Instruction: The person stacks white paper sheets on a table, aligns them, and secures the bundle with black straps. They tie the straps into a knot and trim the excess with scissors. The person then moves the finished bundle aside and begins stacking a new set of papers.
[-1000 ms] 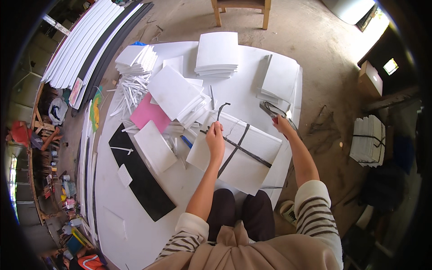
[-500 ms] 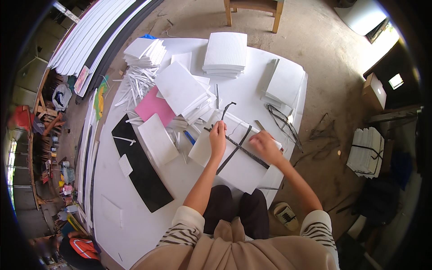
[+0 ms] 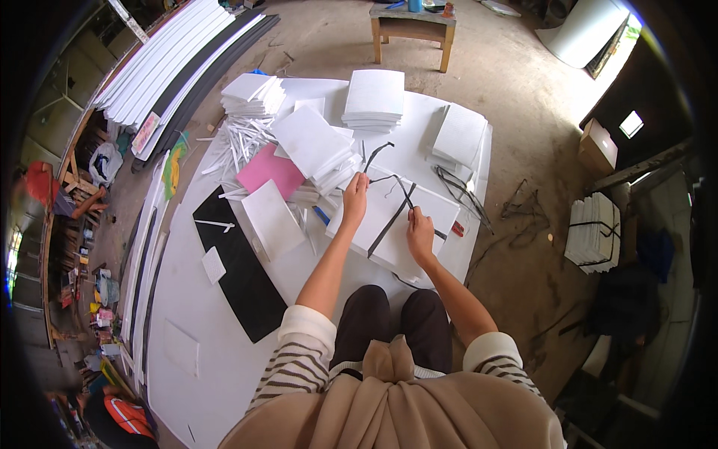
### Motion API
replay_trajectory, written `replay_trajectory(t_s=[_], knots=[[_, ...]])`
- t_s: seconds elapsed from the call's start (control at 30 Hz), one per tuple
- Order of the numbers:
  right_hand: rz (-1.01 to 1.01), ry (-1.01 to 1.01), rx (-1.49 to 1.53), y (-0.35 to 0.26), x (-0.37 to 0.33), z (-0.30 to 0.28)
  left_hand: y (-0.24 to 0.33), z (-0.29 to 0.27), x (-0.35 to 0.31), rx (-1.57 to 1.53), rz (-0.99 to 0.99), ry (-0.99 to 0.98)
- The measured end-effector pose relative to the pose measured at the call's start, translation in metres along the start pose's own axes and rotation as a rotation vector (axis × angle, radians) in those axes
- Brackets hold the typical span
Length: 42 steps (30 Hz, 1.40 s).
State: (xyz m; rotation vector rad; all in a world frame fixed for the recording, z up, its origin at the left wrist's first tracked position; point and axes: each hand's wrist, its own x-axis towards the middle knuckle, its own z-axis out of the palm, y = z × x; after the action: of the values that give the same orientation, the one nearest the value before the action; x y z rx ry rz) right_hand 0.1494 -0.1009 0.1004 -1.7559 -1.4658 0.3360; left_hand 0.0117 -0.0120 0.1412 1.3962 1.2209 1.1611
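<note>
A bundle of white foam-like sheets (image 3: 436, 200) lies on the white table in front of my knees. A black strap (image 3: 389, 224) crosses its top. My left hand (image 3: 354, 200), at the bundle's left, is closed on a black strap, and a loose end sticks up past the fingers. Over the bundle's right part, my right hand (image 3: 420, 230) is closed on a black strap too. A slack length bends between the two hands. A small red object (image 3: 458, 229) rests by the bundle's right edge, and a blue tool (image 3: 321, 215) lies at its left.
Stacks of white sheets (image 3: 374, 93) stand along the far side of the table (image 3: 176, 389). Cut white strips (image 3: 243, 142), a pink sheet (image 3: 271, 172) and a black sheet (image 3: 239, 277) lie left. Loose black straps (image 3: 464, 191) hang near the right edge. A strapped bundle (image 3: 593, 232) sits right.
My right hand, blurred before, has moved left and now grips the strap. My left hand has shifted slightly up and left. The strap between them has lifted and bends. The view has tilted.
</note>
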Motion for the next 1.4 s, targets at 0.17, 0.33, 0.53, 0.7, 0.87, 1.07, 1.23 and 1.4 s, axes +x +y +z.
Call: replay_trajectory(t_s=[0.17,0.33,0.53,0.7,0.87,1.07,1.23,1.4], knots=[[-0.131,0.087,0.045,0.01,0.03,0.012,-0.001,0.004,-0.03,-0.134,-0.081,0.057],[-0.163,-0.049,0.038,-0.003,0.063,0.022,-0.022,0.007,-0.039,-0.299,-0.093,0.113],[-0.117,-0.129,-0.029,0.008,0.055,0.02,-0.024,0.019,-0.039,-0.388,0.003,0.163],[-0.162,-0.159,-0.007,0.007,0.045,0.018,-0.024,0.012,-0.031,-0.219,0.0,0.02],[-0.094,-0.233,-0.023,0.008,0.038,0.02,-0.018,0.011,-0.04,0.076,0.274,-0.006],[-0.27,-0.371,-0.11,0.02,0.027,0.012,-0.027,0.003,-0.06,0.405,0.281,-0.146],[-0.126,-0.427,0.042,0.016,0.019,0.01,-0.033,0.016,-0.061,0.438,0.255,-0.034],[0.038,-0.509,0.143,0.005,0.025,0.008,-0.03,0.014,-0.055,0.459,0.238,-0.077]])
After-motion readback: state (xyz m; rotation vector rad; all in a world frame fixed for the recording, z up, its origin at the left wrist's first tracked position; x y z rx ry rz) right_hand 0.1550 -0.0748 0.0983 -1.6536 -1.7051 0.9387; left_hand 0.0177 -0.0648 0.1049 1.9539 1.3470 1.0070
